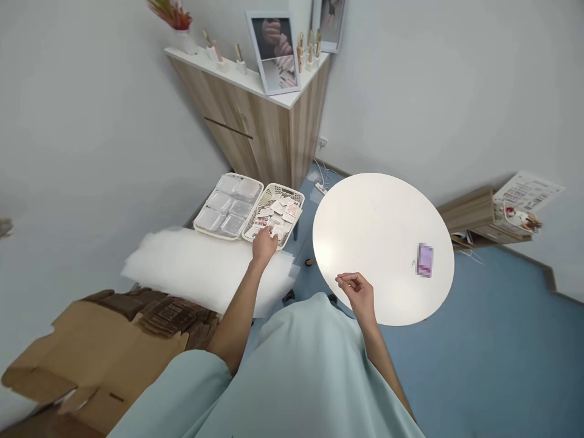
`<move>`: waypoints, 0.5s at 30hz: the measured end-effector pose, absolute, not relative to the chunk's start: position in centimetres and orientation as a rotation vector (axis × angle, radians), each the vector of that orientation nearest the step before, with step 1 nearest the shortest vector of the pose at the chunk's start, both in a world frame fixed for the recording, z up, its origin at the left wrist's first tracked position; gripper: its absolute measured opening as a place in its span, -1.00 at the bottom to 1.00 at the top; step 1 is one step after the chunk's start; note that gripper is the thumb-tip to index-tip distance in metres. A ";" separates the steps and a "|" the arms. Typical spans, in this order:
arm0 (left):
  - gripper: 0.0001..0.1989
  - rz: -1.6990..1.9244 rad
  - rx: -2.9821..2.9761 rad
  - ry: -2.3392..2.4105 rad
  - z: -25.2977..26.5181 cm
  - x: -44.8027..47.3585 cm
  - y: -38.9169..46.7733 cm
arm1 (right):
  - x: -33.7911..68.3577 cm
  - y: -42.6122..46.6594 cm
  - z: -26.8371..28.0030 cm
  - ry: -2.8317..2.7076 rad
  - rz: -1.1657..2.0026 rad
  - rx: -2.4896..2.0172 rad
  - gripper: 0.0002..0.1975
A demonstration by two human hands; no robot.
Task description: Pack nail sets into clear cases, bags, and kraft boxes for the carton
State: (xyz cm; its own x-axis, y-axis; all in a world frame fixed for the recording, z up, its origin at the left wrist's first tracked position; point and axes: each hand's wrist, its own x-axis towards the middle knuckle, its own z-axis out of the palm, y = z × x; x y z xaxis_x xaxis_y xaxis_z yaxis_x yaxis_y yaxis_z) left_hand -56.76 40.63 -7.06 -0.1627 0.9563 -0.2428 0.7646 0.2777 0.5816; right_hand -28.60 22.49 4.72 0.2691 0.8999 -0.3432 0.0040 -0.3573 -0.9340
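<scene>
My left hand [264,246] reaches over the near side of a cream perforated basket [298,198] full of small printed cards or packets [277,214]. Its fingers are bent and drawn together at the cards; what sits between the tips is too small to make out. Above the near left edge of a round white table [374,225], my right hand [360,297] is closed in a loose pinch, with nothing visible between finger and thumb. A blurred purple item [425,260] lies on the table's right side.
Left of the cards, another basket [197,224] holds several clear plastic boxes [221,202]. White foam sheets [191,264] and flattened cardboard [104,347] lie nearer. Behind stands a wooden cabinet [260,128] with picture frames and small bottles. A low shelf [474,216] is at right.
</scene>
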 end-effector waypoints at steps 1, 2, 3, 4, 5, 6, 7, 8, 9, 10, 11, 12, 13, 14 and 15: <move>-0.55 0.366 1.603 1.989 -7.6 -56.9 41.6 | -29.1 22.5 4.9 -0.829 1.211 -1.635 -0.68; -0.54 0.298 1.653 1.990 -8.0 -57.0 42.4 | -29.5 22.6 5.1 -0.809 1.194 -1.641 -0.67; -0.54 0.236 1.692 1.988 -8.4 -57.1 43.0 | -29.9 22.7 5.3 -0.791 1.176 -1.644 -0.67; -0.53 0.184 1.723 1.981 -8.8 -57.1 43.6 | -30.2 22.8 5.5 -0.774 1.157 -1.644 -0.66; -0.53 0.139 1.746 1.973 -9.1 -57.1 44.0 | -30.5 22.9 5.7 -0.759 1.139 -1.644 -0.65; -0.53 0.098 1.762 1.966 -9.4 -57.1 44.3 | -30.6 23.0 5.9 -0.743 1.122 -1.642 -0.65; -0.54 0.064 1.774 1.959 -9.6 -57.1 44.6 | -30.8 23.0 6.0 -0.729 1.109 -1.640 -0.65; -0.54 0.036 1.783 1.954 -9.8 -57.1 44.8 | -30.9 23.1 6.1 -0.715 1.100 -1.639 -0.65; -0.55 0.014 1.788 1.952 -9.9 -57.1 45.0 | -30.9 23.1 6.2 -0.705 1.093 -1.638 -0.65; -0.56 -0.002 1.793 1.951 -10.0 -57.0 45.1 | -30.9 23.0 6.2 -0.697 1.087 -1.637 -0.66; -0.56 -0.012 1.796 1.949 -10.1 -57.0 45.3 | -30.9 23.0 6.2 -0.692 1.081 -1.638 -0.66; -0.57 -0.019 1.796 1.947 -10.2 -56.9 45.4 | -30.8 22.9 6.1 -0.690 1.076 -1.640 -0.66; -0.57 -0.024 1.794 1.944 -10.2 -56.8 45.5 | -30.7 22.9 6.1 -0.690 1.071 -1.643 -0.65; -0.56 -0.033 1.785 1.941 -10.1 -56.7 45.6 | -30.5 22.8 6.0 -0.691 1.067 -1.646 -0.65; -0.56 -0.044 1.769 1.941 -10.0 -56.6 45.6 | -30.3 22.8 5.9 -0.692 1.064 -1.648 -0.65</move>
State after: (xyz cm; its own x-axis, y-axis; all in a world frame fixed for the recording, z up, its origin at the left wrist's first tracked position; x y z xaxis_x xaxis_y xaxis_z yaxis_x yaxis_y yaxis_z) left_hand -56.59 45.64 -10.03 -0.0216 0.9226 -0.3851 0.9390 0.1510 0.3090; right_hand -30.35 22.80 5.92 0.4464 0.8386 -0.3122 -0.0549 -0.3226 -0.9450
